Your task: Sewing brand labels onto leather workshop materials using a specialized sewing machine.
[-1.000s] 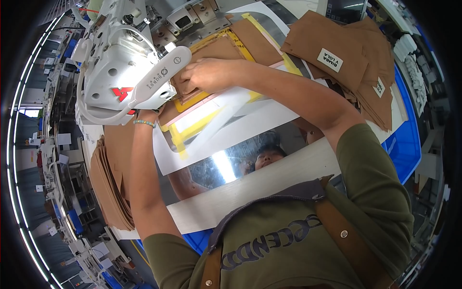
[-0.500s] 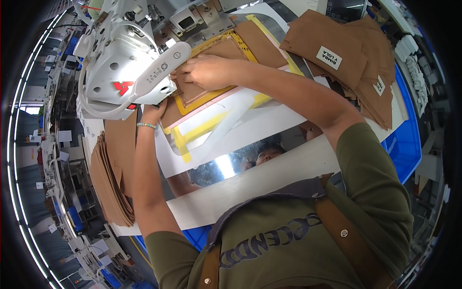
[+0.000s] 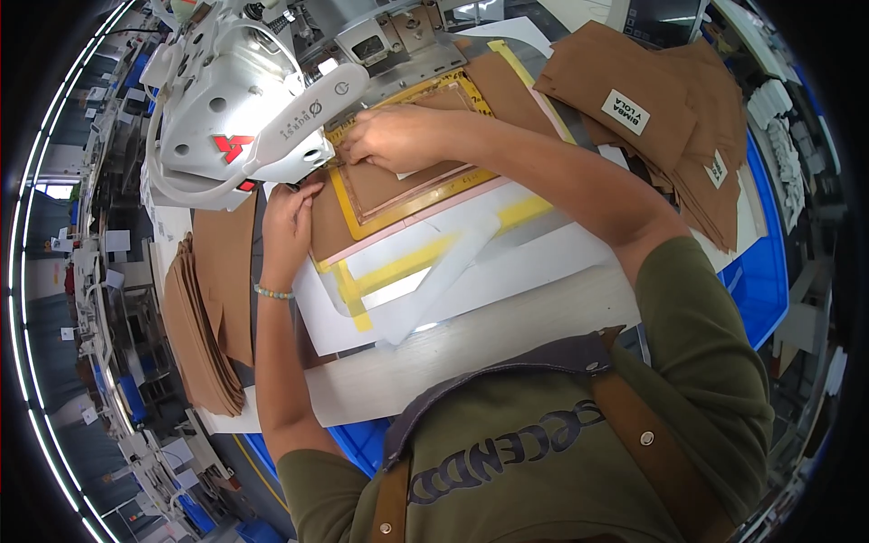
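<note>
My right hand (image 3: 391, 140) reaches over a brown fabric panel (image 3: 373, 193) framed by a yellow-edged template (image 3: 418, 197). Its fingers are curled together close to the sewing machine head (image 3: 237, 122); whatever they grip is hidden. A small white patch (image 3: 406, 175) peeks out under that palm. Beside the panel's left edge, just below the machine head, is my left hand (image 3: 288, 226), a beaded bracelet on its wrist. Its fingers are loosely bent with the thumb apart, and nothing shows between them. Yellow tape strips (image 3: 403, 265) cross the template's near side.
Brown fabric pieces (image 3: 625, 77), some with white labels, are piled at the right beside a dark screen (image 3: 665, 20). Another brown stack (image 3: 201, 330) lies at the left. Blue bins (image 3: 759, 271) stand beyond the right table edge. The pale tabletop (image 3: 480, 362) runs along my body.
The template and panel have slid toward me, covering most of the mirror-like plate. My left hand has come back from under the machine head. The white patch now shows under my right hand.
</note>
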A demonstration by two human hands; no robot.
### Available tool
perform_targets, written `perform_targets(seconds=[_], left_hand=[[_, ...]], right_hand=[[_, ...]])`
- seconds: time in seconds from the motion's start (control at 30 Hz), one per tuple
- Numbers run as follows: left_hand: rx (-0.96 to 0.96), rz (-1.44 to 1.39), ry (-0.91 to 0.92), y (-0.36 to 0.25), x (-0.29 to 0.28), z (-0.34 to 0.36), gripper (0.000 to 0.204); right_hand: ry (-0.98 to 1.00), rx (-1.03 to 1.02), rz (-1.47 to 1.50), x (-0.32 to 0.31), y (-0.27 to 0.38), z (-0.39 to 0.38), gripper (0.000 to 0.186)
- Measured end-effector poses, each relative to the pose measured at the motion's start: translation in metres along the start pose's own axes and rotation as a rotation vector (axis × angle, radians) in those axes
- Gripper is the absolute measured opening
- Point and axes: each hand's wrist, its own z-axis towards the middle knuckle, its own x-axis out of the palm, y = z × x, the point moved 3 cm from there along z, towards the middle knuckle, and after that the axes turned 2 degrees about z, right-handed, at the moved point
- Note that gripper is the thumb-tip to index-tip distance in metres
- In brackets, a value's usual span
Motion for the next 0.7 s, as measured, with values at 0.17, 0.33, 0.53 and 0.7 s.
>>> perform_targets(seconds=[0.17,0.33,0.53,0.7], left_hand=[[0.076,0.031,-0.062,-0.031,-0.003,-0.010,0.021],[0.106,0.017,-0.056,-0.053,0.000,-0.012,0.022],[0.178,0.067,0.017,-0.085,0.001,-0.010,0.024],[0.233,0.093,0.136,-0.100,0.022,0.004,0.047]], right_hand=[[0.046,-0.073,-0.028,-0.002,0.008,-0.010,0.027],[0.144,-0.038,-0.066,-0.021,0.014,-0.027,0.032],[0.395,0.381,-0.302,-0.080,0.028,-0.097,0.038],[0.074,0.221,-0.482,-0.048,0.001,-0.155,0.044]])
